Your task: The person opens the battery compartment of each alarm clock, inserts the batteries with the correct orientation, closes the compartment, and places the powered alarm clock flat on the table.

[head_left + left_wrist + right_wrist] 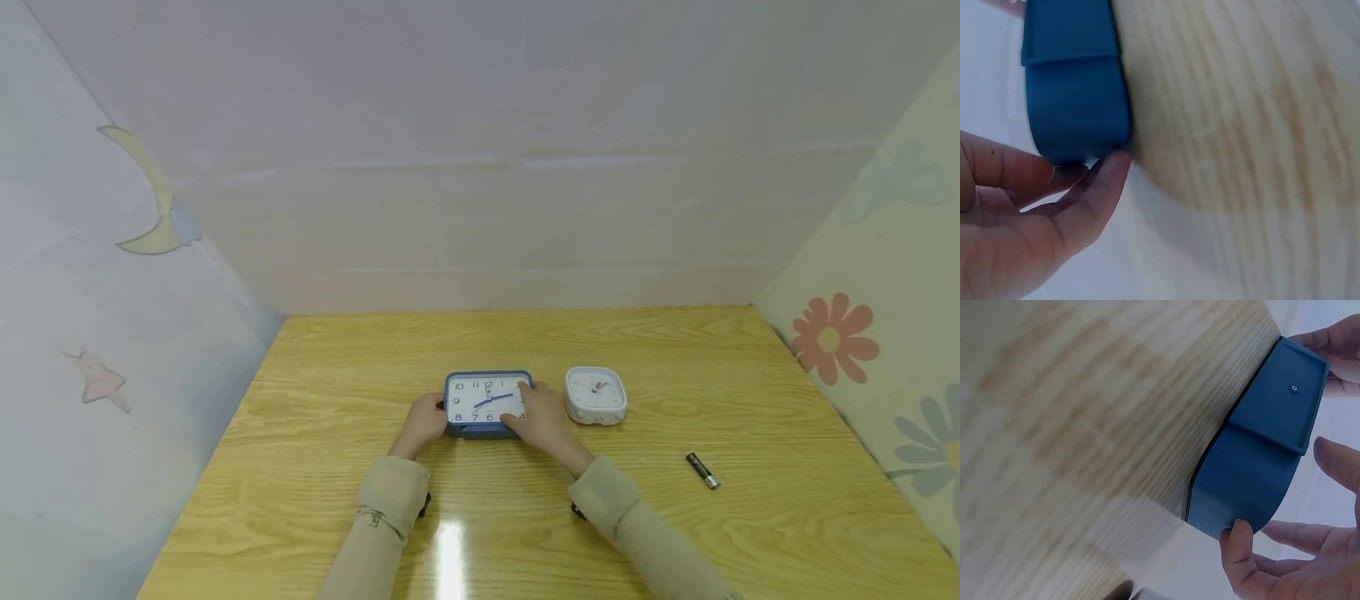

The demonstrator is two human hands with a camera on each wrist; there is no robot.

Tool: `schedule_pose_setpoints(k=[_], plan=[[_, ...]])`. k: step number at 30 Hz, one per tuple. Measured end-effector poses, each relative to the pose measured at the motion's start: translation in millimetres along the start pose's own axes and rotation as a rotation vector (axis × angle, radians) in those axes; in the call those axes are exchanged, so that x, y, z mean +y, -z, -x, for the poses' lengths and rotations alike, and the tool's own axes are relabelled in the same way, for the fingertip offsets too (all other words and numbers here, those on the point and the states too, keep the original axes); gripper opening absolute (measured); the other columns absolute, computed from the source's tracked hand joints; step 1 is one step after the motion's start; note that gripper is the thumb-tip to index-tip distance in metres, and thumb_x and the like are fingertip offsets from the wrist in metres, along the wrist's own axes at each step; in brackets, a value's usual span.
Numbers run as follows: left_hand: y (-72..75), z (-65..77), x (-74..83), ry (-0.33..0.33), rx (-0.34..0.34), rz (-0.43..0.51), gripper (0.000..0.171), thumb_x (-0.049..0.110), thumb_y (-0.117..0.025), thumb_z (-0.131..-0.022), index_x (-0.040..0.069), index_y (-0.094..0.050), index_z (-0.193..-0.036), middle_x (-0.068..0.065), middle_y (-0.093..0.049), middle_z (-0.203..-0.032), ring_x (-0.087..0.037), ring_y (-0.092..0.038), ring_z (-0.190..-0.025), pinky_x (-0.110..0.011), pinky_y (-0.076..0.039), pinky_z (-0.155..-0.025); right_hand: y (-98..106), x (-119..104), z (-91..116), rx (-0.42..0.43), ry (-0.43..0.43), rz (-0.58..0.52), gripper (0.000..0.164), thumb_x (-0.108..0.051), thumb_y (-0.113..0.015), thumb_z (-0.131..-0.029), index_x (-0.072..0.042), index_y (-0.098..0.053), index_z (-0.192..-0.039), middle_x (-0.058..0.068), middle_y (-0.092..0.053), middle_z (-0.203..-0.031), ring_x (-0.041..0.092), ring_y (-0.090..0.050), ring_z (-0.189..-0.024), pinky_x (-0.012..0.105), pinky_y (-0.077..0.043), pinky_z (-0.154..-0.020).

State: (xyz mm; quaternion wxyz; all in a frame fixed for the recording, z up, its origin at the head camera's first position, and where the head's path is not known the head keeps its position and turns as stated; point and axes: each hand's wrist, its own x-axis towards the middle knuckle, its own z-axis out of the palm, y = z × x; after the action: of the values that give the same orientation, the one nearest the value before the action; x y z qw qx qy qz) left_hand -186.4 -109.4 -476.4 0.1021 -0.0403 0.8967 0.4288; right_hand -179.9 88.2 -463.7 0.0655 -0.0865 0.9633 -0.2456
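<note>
A blue alarm clock with a white numbered face is on the wooden table, its face turned up toward the head camera. At its left end, my left hand has bent fingers holding the side, with the fingertips along the rounded blue end. My right hand grips the other end, thumb and a finger reaching over the face and covering part of the numbers. In the right wrist view, a bent fingertip touches the end of the blue case, while the thumb stands off toward the face side.
Just right of the right hand sits a small white clock with rounded corners. A black and silver battery lies farther right on the wooden table. Pale cloth walls rise at the back and both sides.
</note>
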Motion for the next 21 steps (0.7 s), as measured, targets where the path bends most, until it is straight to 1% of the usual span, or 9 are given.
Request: schedule_pose_setpoints(k=[2, 4, 6, 9, 11, 13, 16, 21], plan=[[1.7, 2.2, 1.3, -0.01, 0.025, -0.015, 0.042, -0.005, -0.042, -0.08, -0.009, -0.053, -0.121, -0.021, -0.056, -0.115, -0.03, -0.051, -0.105, -0.043, -0.042, -0.089, 1.5, 2.4, 2.0, 0.01, 0.018, -0.008, 0.066, -0.035, -0.065, -0.083, 0.006, -0.044, -0.13, 0.03, -0.04, -0.13, 0.044, -0.04, -0.118, 0.052, -0.034, -0.097], [3.4, 5.1, 2.9, -0.043, 0.062, -0.023, 0.042, -0.002, -0.044, -0.081, -0.01, -0.052, -0.121, -0.022, -0.058, -0.109, -0.03, -0.054, -0.1, -0.043, -0.045, -0.085, 2.8, 5.2, 4.2, 0.028, 0.036, -0.005, 0.064, -0.034, -0.065, -0.083, 0.005, -0.046, -0.129, 0.029, -0.042, -0.13, 0.043, -0.041, -0.117, 0.051, -0.034, -0.097], [4.6, 8.1, 5.1, -0.079, 0.108, -0.037, 0.04, 0.003, -0.048, -0.082, -0.01, -0.054, -0.119, -0.02, -0.06, -0.1, -0.029, -0.057, -0.092, -0.041, -0.048, -0.078, 5.3, 7.8, 7.0, 0.057, 0.05, -0.017, 0.06, -0.032, -0.066, -0.082, 0.004, -0.049, -0.127, 0.028, -0.044, -0.128, 0.042, -0.042, -0.116, 0.051, -0.035, -0.096], [5.6, 12.5, 7.6, -0.114, 0.171, -0.045, 0.035, 0.006, -0.051, -0.082, -0.009, -0.058, -0.113, -0.015, -0.062, -0.09, -0.025, -0.059, -0.082, -0.037, -0.049, -0.069, 9.4, 12.4, 10.5, 0.1, 0.083, -0.044, 0.053, -0.027, -0.068, -0.081, 0.004, -0.054, -0.121, 0.026, -0.049, -0.123, 0.041, -0.045, -0.113, 0.05, -0.037, -0.094], [6.0, 15.2, 9.0, -0.117, 0.203, -0.039, 0.032, 0.008, -0.053, -0.083, -0.007, -0.06, -0.11, -0.012, -0.062, -0.086, -0.022, -0.059, -0.077, -0.034, -0.049, -0.064, 13.2, 15.9, 12.5, 0.129, 0.107, -0.062, 0.049, -0.024, -0.071, -0.078, 0.004, -0.058, -0.116, 0.024, -0.053, -0.119, 0.04, -0.047, -0.11, 0.05, -0.038, -0.092], [6.3, 17.9, 9.7, -0.124, 0.224, -0.029, 0.029, 0.009, -0.054, -0.083, -0.006, -0.061, -0.107, -0.01, -0.061, -0.083, -0.02, -0.058, -0.072, -0.03, -0.048, -0.06, 16.4, 21.2, 13.5, 0.151, 0.133, -0.054, 0.046, -0.021, -0.073, -0.076, 0.004, -0.06, -0.112, 0.022, -0.056, -0.115, 0.037, -0.05, -0.107, 0.048, -0.04, -0.09], [6.5, 21.6, 10.6, -0.162, 0.243, -0.008, 0.026, 0.009, -0.055, -0.083, -0.006, -0.063, -0.102, -0.009, -0.061, -0.078, -0.017, -0.055, -0.065, -0.027, -0.046, -0.054, 22.8, 30.7, 15.0, 0.164, 0.159, -0.043, 0.043, -0.017, -0.076, -0.073, 0.002, -0.062, -0.11, 0.019, -0.058, -0.113, 0.036, -0.05, -0.105, 0.048, -0.041, -0.088], [5.2, 25.3, 10.3, -0.251, 0.247, 0.02, 0.022, 0.005, -0.057, -0.081, -0.008, -0.063, -0.098, -0.007, -0.058, -0.069, -0.013, -0.05, -0.056, -0.025, -0.042, -0.049, 39.1, 44.9, 19.8, 0.169, 0.204, 0.019, 0.046, -0.011, -0.077, -0.07, 0.002, -0.06, -0.111, 0.02, -0.057, -0.112, 0.038, -0.05, -0.102, 0.049, -0.043, -0.084]])
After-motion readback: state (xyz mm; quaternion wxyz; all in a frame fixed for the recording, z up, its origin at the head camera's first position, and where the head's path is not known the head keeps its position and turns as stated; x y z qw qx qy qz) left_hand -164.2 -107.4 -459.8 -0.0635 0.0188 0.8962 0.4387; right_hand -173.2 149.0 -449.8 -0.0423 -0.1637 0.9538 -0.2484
